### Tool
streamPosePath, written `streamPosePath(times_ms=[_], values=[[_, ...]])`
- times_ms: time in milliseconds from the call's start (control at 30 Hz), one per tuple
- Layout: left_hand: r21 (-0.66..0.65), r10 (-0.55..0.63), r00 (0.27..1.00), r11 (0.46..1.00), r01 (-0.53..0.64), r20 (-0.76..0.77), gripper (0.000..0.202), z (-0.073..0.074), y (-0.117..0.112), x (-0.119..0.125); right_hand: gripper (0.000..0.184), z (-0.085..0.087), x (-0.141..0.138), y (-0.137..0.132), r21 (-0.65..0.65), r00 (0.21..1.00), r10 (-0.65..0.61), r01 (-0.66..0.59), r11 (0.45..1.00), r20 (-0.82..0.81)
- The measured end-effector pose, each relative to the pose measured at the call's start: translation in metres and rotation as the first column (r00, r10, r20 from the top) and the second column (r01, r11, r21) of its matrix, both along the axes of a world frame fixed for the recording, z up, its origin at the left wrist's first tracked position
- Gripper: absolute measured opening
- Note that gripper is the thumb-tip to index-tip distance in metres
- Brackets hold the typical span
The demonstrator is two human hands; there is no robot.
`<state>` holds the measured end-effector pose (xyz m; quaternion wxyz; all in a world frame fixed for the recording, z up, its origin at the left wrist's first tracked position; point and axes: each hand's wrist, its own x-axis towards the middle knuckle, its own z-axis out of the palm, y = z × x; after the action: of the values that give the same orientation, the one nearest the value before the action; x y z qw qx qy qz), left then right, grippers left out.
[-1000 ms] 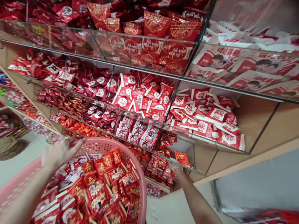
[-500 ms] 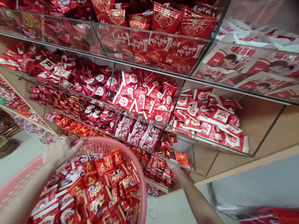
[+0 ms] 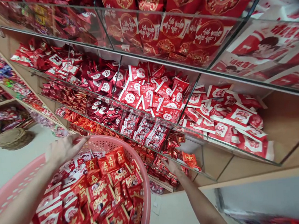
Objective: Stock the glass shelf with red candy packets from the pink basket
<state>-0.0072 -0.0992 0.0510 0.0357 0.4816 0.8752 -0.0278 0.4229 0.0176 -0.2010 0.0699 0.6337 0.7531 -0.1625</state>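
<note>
My left hand (image 3: 62, 149) is closed over the far rim of a pink plastic basket (image 3: 145, 186), its thumb lying along the edge. Small red and gold candy packets (image 3: 101, 196) and some red and white ones fill the basket. Low on the shelf unit, my right hand (image 3: 172, 166) reaches in among small red packets (image 3: 161, 163). Its fingertips are hidden there, so I cannot see whether they hold a packet. One orange-red packet (image 3: 190, 160) lies just right of that hand, behind a clear panel.
Clear-fronted shelves (image 3: 145, 64) rise ahead, divided into compartments of red and white packets (image 3: 226, 118). Large red bags (image 3: 183, 27) stand on the upper shelf. A woven basket (image 3: 14, 138) sits at the left, above the pale floor (image 3: 172, 215).
My right hand has moved slightly left and deeper among the small red packets. The view has shifted a little closer to the shelves. My left hand stays on the basket rim.
</note>
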Motion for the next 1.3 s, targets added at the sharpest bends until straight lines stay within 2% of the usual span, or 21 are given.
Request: streamPosePath(times_ms=[333, 500, 733, 867, 1033, 1200, 1300], values=[[0.038, -0.084, 0.996, 0.996, 0.084, -0.011, 0.075, -0.008, 0.018, 0.011, 0.056, 0.004, 0.001, -0.031, 0.049, 0.989, 0.149, -0.150, 0.988, 0.021], [0.039, -0.115, 0.993, 0.992, 0.116, -0.034, 0.078, -0.011, 0.023, 0.010, 0.059, 0.011, -0.003, -0.030, 0.057, 0.987, 0.159, -0.160, 0.985, 0.027], [0.050, -0.135, 0.991, 0.990, 0.135, -0.012, 0.076, -0.010, 0.023, 0.006, 0.070, 0.017, -0.018, -0.024, 0.001, 0.982, 0.186, -0.186, 0.983, 0.029], [0.055, -0.130, 0.992, 0.990, 0.129, 0.006, 0.075, -0.007, 0.022, 0.007, 0.061, 0.014, -0.026, -0.023, -0.070, 0.976, 0.215, -0.212, 0.975, 0.036], [0.074, -0.130, 0.992, 0.989, 0.129, 0.007, 0.078, -0.005, 0.022, 0.006, 0.055, 0.019, -0.030, -0.025, -0.133, 0.981, 0.191, -0.185, 0.974, 0.040], [0.078, -0.142, 0.990, 0.987, 0.140, 0.019, 0.078, -0.005, 0.023, 0.000, 0.060, 0.024, -0.032, -0.033, -0.095, 0.991, 0.132, -0.132, 0.987, -0.015], [0.072, -0.145, 0.989, 0.987, 0.143, 0.016, 0.076, -0.006, 0.024, -0.001, 0.046, 0.020, -0.032, -0.036, -0.064, 0.996, 0.064, -0.067, 0.996, -0.057]])
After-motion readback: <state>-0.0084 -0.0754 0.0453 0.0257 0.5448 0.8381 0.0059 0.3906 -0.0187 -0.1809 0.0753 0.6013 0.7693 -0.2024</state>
